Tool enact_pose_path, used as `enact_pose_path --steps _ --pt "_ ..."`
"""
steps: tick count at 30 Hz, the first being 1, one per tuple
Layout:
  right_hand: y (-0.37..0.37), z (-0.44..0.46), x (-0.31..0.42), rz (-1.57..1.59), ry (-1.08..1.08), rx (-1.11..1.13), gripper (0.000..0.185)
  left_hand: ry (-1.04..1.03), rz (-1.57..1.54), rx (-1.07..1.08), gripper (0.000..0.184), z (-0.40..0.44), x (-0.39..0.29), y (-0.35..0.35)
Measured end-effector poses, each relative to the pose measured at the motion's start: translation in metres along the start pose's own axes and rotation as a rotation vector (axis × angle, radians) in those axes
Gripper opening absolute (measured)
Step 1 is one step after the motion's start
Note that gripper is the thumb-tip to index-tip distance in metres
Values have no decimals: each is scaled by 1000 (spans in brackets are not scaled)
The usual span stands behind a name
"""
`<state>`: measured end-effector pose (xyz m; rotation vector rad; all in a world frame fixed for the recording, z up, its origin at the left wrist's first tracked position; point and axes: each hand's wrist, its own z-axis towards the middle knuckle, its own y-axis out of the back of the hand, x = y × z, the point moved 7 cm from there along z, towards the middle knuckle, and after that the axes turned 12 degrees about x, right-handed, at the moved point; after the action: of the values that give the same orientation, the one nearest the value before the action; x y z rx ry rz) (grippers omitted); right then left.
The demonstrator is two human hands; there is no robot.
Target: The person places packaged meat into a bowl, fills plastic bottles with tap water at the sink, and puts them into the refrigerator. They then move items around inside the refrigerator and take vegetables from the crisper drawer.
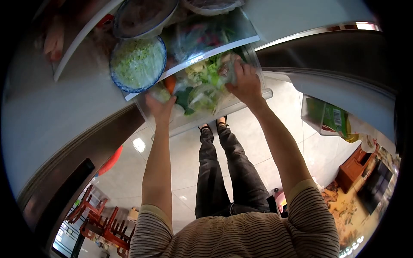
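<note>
A clear refrigerator drawer (206,121) is pulled out, holding bagged vegetables. At its left end, my left hand (160,108) has thumb and fingers around a pale green vegetable (160,92) in clear plastic; its fingertips are partly hidden. My right hand (248,84) is closed on a clear plastic bag of produce (228,66) at the right end, its contents unclear. Between the hands lie an orange carrot-like vegetable (170,84), a dark green leafy piece (183,99), a bag of light green vegetables (203,97) and bright green leaves (211,75).
Above the drawer, a glass shelf (215,50) carries a blue-rimmed bowl of shredded pale green food (137,64) and another covered bowl (144,19). The open refrigerator door (344,92) at right has packages in its rack (331,118). Wooden chairs (103,221) stand lower left.
</note>
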<state>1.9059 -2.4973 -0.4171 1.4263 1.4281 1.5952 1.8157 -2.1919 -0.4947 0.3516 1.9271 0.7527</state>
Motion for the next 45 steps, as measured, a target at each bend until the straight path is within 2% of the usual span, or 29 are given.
enact_pose_path --steps 4,7,10,13,16,19,22,23,26,29,32,35,38,45 --pt "-4 1 -8 54 -91 30 74 52 270 -37 86 -3 2 -3" --pt "-6 -1 -11 10 -97 12 65 11 252 110 85 -6 -28 3" --pt "2 -5 -7 10 -89 -31 55 53 476 150 77 -2 -36 5" --pt "6 -6 -9 -1 -68 -100 53 -10 541 85 70 -16 -65 17" --pt "2 -2 -8 -24 -69 -94 53 -268 681 -63 68 -57 -121 22" --pt "-6 -3 -11 -71 -74 -71 53 -465 512 150 66 -90 -155 -7" --pt "-7 -4 -13 -54 -82 -35 52 -367 451 321 54 -79 -161 -42" --pt "-6 -4 -12 -41 -78 -43 52 -379 478 217 39 -68 -150 -46" --pt "-5 -3 -12 -47 -67 -69 51 272 -405 428 27 -30 -65 -63" --pt "-3 -3 -8 -11 -71 -58 50 149 -738 372 23 -17 -55 -39" --pt "-7 -3 -11 -42 -69 -89 52 270 -1016 307 19 -12 -13 -35" --pt "-7 -3 -13 -66 -67 -111 53 455 -1233 256 17 -19 -3 -26" --pt "-4 -3 -10 -58 -65 -109 51 568 -1285 198 23 -24 10 -25" --pt "-2 -3 -9 -17 -57 -128 49 695 -1430 215 27 -34 25 -27"
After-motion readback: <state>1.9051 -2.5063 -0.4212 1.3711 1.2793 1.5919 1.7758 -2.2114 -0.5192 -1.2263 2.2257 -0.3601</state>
